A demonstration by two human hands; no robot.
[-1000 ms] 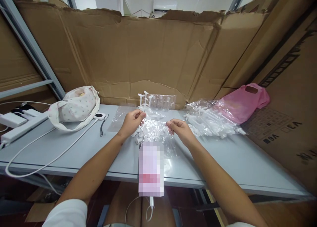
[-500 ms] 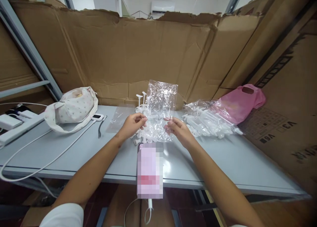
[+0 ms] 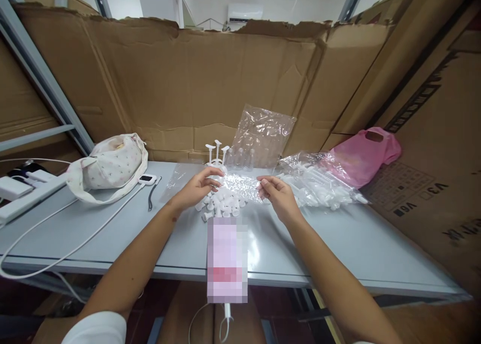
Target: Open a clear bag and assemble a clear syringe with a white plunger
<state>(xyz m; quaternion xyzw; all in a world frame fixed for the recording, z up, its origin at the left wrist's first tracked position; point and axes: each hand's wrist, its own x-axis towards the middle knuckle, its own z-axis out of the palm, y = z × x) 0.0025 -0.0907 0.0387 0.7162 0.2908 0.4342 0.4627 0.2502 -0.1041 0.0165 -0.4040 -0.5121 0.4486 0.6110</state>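
A clear plastic bag [image 3: 265, 133] stands up between my hands, its upper part leaning right and its lower part creased and shiny. My right hand [image 3: 278, 194] pinches the bag's right side between thumb and fingers. On the other side, my left hand [image 3: 197, 188] has its thumb and fingers apart, close to the bag's left edge. Below the bag lies a pile of small white plastic caps [image 3: 221, 204]. Several white plunger-like pieces with T-shaped tops [image 3: 217, 151] stand upright behind my left hand.
A clear bag of white plastic parts [image 3: 319, 186] lies to the right, beside a pink plastic bag [image 3: 364, 156]. At left are a cloth bag [image 3: 112, 161], a small white device with a cable [image 3: 147, 179] and a power strip [image 3: 33, 196]. A phone [image 3: 225, 259] is at the front edge.
The clear bag's top has swung up and to the right, uncovering more caps and plunger-like pieces. My left fingers have spread apart; my right hand has shifted slightly right.
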